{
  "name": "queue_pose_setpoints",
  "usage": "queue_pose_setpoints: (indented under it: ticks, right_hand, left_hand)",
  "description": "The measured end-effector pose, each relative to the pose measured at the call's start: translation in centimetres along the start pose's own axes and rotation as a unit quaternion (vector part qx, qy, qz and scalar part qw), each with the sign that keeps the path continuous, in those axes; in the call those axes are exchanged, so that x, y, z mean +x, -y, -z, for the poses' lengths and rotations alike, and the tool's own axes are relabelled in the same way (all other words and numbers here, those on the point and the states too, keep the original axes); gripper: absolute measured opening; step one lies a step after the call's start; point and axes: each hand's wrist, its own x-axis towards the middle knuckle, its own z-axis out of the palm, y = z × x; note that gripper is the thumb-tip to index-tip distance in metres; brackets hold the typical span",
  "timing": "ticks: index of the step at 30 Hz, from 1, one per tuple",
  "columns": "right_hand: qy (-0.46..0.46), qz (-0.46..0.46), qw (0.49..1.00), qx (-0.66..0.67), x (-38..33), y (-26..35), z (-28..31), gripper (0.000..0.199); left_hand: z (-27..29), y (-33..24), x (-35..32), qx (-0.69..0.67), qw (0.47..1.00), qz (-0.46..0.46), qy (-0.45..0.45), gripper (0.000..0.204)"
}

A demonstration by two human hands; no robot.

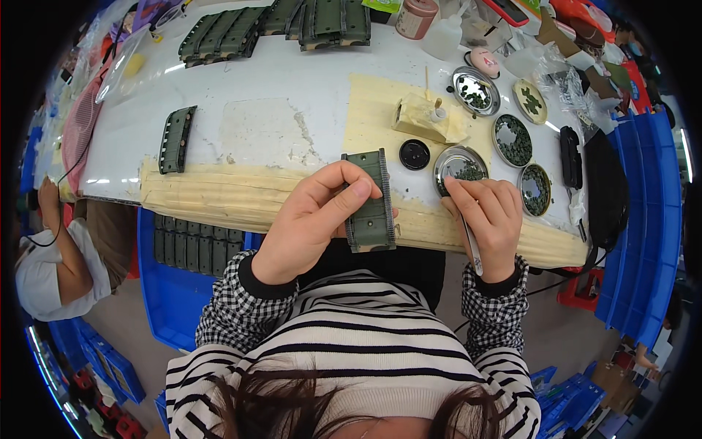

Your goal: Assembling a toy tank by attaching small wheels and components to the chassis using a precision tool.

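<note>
The panel (371,208) stands nearly upright above the near edge of the tabletop (263,80), a dark green strip with straight sides, ribbed long edges and small round spots on its face. The left hand (311,219) is clamped on its left side, thumb laid across the face and hiding part of it. Well apart from it, the right hand (490,212) pinches slim metal tweezers (472,249), their tips too small to make out; its fingertips reach the lower rim of a shiny round steel dish (440,162) of dark green bits.

Two more round dishes of green bits, the middle dish (495,139) and the lower dish (521,194), stand to the right. Beyond them are a steel tray (466,76) with a few scattered dark pieces and a cream saucer (520,91) with a small green heap. A black lid (414,154) lies just beside the steel dish, below a yellow taped block (426,119).

Wrinkled yellow tape (219,194) covers the tabletop's near edge. A lone strip (177,139) lies to the left; camouflage-edged stacks (223,35) lie at the back. Below the left side, a blue bin (167,300) holds rows of dark green pieces.
</note>
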Motion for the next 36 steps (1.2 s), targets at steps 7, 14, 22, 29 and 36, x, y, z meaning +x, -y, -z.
queue_pose_setpoints:
  ticks: [7, 14, 22, 29, 36]
  right_hand:
    - [-0.014, -0.011, 1.000, 0.017, 0.1, 0.1, 0.3, 0.035]
    - [-0.037, -0.116, 0.903, 0.413, 1.9, 3.1, 1.8, 0.026]
    - [0.017, -0.124, 0.860, 0.494, 2.9, 3.6, 0.9, 0.021]
    - [0.023, -0.158, 0.839, 0.521, 3.0, 4.2, 0.9, 0.017]
    - [0.019, -0.145, 0.853, 0.501, 3.2, 4.2, 1.0, 0.016]
  left_hand:
    - [0.0, 0.0, 0.2, 0.014, 1.000, 0.006, 0.006, 0.019]
    - [-0.8, 0.2, 0.9, 0.040, 0.998, 0.036, 0.035, 0.026]
    - [-0.6, 0.9, 0.8, -0.095, 0.992, 0.036, 0.075, 0.027]
    - [-0.2, 1.6, 0.7, -0.012, 0.998, 0.020, 0.059, 0.027]
    - [-0.2, 1.8, 0.7, -0.014, 0.999, 0.014, 0.047, 0.028]
